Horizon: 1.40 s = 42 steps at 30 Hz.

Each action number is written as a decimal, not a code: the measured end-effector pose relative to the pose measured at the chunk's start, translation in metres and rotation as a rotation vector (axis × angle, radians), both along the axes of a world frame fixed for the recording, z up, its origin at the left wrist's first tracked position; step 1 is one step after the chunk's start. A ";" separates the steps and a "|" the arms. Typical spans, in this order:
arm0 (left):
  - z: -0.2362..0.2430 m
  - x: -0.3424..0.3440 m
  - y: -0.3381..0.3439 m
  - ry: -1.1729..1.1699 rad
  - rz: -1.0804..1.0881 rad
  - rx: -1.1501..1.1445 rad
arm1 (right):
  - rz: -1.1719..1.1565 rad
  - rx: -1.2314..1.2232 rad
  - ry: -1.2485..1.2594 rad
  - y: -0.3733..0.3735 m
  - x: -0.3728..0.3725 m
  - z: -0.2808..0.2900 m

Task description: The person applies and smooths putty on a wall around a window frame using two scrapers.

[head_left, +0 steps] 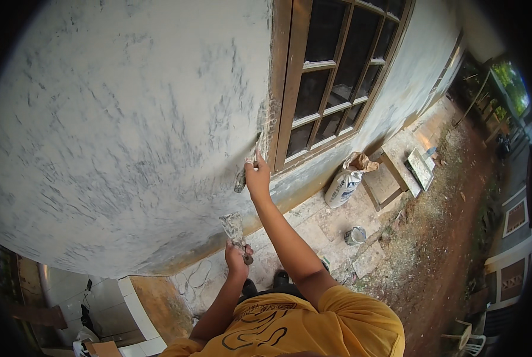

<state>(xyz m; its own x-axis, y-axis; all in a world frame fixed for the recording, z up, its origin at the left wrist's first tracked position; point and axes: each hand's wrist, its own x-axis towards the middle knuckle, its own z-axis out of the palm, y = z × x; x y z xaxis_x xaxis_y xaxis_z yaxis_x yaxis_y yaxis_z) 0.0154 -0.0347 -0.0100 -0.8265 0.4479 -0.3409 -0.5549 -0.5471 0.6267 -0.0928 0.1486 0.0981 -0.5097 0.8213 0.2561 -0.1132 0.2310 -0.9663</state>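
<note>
My right hand (pixel 258 177) is closed round the handle of a putty knife (pixel 241 181), raised to the wall (pixel 158 119) just left of the window frame (pixel 286 83). Its blade is mostly hidden by the hand and blurred. Lower down, in front of my body, my left hand (pixel 236 259) grips a second putty knife (pixel 232 228), blade up, its broad face coated with pale putty. Whitish filler with grey streaks covers the wall. Wet-looking smears (pixel 268 122) run along the frame's edge near my right hand.
Below the window stands an open paper sack (pixel 344 183) beside a low wooden bench (pixel 391 162) with a tray (pixel 419 169) on it. An opened can (pixel 356 236) sits on the stained paving. Sandals (pixel 199 273) lie by the wall. A tiled step (pixel 136 315) is at lower left.
</note>
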 end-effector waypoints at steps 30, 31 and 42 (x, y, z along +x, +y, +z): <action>0.001 0.010 0.016 -0.018 -0.032 0.028 | 0.061 -0.147 0.216 0.028 -0.008 0.063; -0.001 0.010 0.014 -0.026 -0.018 0.024 | 0.066 -0.145 0.217 0.024 -0.011 0.064; 0.001 0.011 0.018 -0.008 -0.046 0.031 | 0.051 -0.227 0.302 0.048 -0.015 0.071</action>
